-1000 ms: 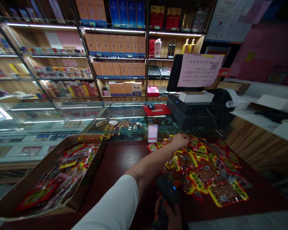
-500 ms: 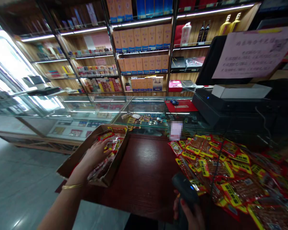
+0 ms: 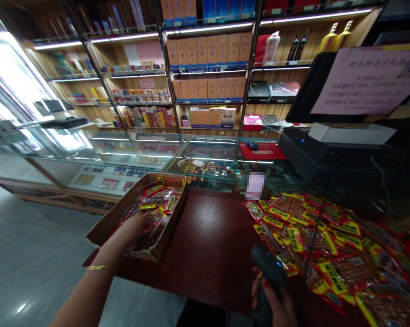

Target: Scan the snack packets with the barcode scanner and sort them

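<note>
My left hand (image 3: 135, 229) is inside an open cardboard box (image 3: 101, 227) on the left of the wooden counter. Its thumb stands apart from the fingers, which rest on the shiny snack packets (image 3: 159, 211) lying in the box; the fingertips are partly hidden. A thin gold bangle (image 3: 101, 267) circles that wrist. Low in the view, my right hand (image 3: 274, 299) is wrapped round the handle of a dark barcode scanner (image 3: 269, 263) with a small blue light. The scanner's head points up and left, beside a heap of red and yellow snack packets (image 3: 313, 240).
The dark red wooden counter (image 3: 208, 245) lies between box and heap. Behind it run glass display cases (image 3: 140, 145). A dark monitor with a pink paper notice (image 3: 364, 81) stands at right. A cable (image 3: 313, 236) crosses the packets. Shelves of boxes and bottles line the wall.
My left hand has drawn back slightly toward me within the box, uncovering more packets. The right hand still holds the scanner; the whole view has shifted a little.
</note>
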Demonstrator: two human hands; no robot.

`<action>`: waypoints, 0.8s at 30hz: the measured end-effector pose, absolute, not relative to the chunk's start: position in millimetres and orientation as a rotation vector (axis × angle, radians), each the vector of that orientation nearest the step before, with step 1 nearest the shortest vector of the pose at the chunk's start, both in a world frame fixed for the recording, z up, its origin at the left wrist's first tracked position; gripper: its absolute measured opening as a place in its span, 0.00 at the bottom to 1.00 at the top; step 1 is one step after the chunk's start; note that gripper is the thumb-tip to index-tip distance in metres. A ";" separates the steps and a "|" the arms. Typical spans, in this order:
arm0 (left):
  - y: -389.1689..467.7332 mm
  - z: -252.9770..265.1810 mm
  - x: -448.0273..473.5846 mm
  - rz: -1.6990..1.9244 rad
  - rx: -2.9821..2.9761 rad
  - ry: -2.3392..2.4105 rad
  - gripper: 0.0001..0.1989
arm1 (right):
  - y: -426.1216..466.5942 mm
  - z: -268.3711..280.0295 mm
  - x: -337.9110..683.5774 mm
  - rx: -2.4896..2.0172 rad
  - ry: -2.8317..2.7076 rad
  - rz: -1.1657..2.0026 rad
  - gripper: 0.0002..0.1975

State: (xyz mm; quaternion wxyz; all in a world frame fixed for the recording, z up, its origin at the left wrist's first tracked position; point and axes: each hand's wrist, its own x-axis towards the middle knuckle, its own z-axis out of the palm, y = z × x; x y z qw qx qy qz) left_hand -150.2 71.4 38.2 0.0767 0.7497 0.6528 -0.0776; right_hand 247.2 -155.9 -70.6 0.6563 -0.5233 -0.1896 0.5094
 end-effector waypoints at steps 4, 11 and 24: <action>69.8 49.7 -143.1 -0.290 2.117 2.110 0.16 | -157.3 -72.4 248.8 -1.218 -0.460 1.130 0.28; 29.1 111.9 -140.6 -0.109 1.878 2.568 0.22 | -159.2 -78.5 253.1 -1.196 -0.490 1.155 0.26; -24.7 15.7 9.1 1.098 0.967 1.189 0.22 | -160.9 -74.8 255.7 -1.188 -0.555 1.185 0.26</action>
